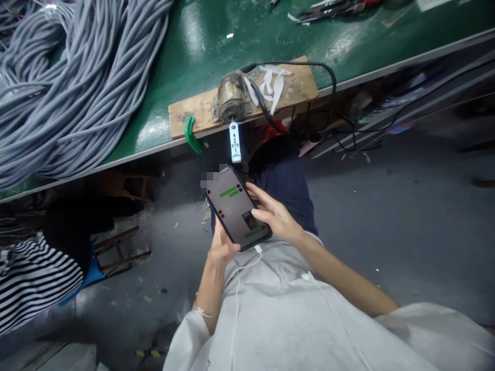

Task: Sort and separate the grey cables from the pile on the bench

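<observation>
A smartphone [234, 198] in a dark case lies tilted in front of my lap, its lit screen showing green message bars and a small picture. My left hand [222, 246] is closed around its lower left side, with most fingers hidden behind it. At the right edge, my right hand [276, 216] has its fingers stretched and apart. Its thumb reaches over the screen; whether it touches the glass I cannot tell. A white cable [247, 265] runs from the phone's bottom end down over my light shirt.
A green workbench [201, 56] carries coiled grey cable [88, 87] at left and a wooden board [193, 112]. On the board sit a small motor [232, 97] and white strips [274, 87]. A green clamp [191, 135] grips the board. Left, a person's striped garment [42, 278] shows beside a stool [119, 252].
</observation>
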The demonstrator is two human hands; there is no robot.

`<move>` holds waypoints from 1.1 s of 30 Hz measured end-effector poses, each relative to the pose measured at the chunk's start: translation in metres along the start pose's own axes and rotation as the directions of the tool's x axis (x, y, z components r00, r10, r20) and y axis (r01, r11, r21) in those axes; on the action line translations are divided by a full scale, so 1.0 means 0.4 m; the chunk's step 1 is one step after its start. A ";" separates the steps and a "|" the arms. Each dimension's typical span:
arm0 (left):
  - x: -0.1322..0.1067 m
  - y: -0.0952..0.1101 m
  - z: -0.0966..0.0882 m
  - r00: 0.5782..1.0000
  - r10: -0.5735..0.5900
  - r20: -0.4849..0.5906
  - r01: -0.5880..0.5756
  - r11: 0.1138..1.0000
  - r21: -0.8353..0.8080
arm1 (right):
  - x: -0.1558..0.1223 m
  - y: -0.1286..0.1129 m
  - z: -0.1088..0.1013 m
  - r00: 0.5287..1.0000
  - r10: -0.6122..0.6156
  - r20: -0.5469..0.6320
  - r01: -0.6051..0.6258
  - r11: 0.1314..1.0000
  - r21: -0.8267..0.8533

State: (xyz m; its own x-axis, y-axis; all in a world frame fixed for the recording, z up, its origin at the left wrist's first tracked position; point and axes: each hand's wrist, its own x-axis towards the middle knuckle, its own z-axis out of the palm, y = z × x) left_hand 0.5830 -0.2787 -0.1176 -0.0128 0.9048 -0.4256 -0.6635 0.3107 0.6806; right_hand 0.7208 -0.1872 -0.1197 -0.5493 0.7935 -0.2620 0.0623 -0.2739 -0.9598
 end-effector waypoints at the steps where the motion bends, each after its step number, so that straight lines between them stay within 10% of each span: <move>1: 0.001 0.007 0.003 1.000 -0.005 -0.007 0.005 1.000 0.002 | -0.001 0.003 0.001 1.000 0.007 0.011 -0.007 1.000 0.011; 33: 0.028 0.000 0.014 0.957 0.147 -0.252 -0.110 0.982 0.152 | -0.023 0.018 0.022 0.998 0.000 0.057 0.003 0.999 -0.048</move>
State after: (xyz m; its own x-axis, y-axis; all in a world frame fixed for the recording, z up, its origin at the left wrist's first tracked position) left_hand 0.5869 -0.2669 -0.1190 -0.2981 0.8376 -0.4577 -0.5364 0.2496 0.8062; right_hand 0.7189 -0.2012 -0.1232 -0.5957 0.7614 -0.2558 0.1003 -0.2454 -0.9642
